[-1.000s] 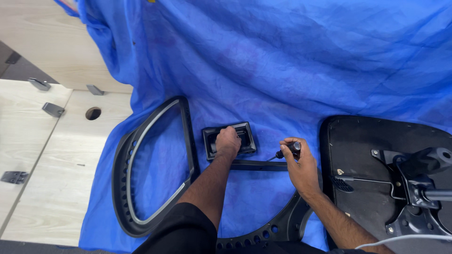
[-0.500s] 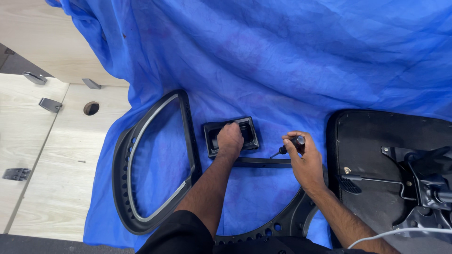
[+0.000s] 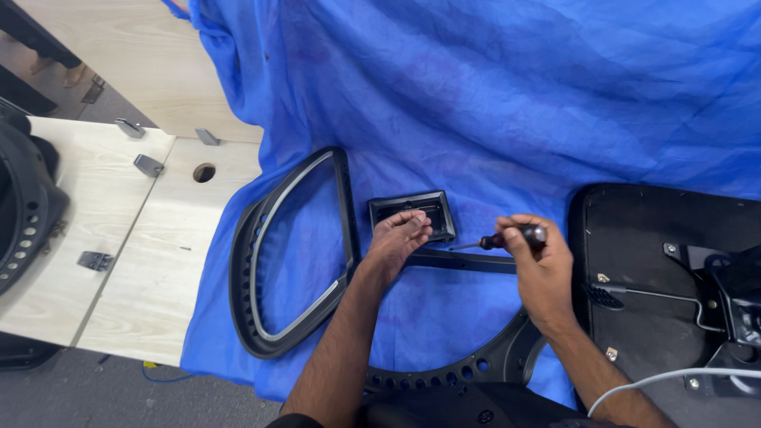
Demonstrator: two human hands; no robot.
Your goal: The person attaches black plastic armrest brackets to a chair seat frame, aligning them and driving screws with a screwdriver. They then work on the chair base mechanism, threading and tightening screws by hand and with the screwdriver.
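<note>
Two hands work at the middle of the blue cloth (image 3: 491, 95): the left hand (image 3: 399, 238) lies flat, fingers spread, on the small black rectangular bracket (image 3: 412, 212). Right hand (image 3: 539, 265) is closed around a black-handled screwdriver (image 3: 507, 238), its shaft running leftward, tip just right of the bracket, open cloth beyond on the far side.

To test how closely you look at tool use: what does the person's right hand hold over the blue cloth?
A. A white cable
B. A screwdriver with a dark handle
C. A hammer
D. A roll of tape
B: the right hand grips a screwdriver by its dark handle, its shaft pointing toward the black rectangular bracket that the left hand presses.
</note>
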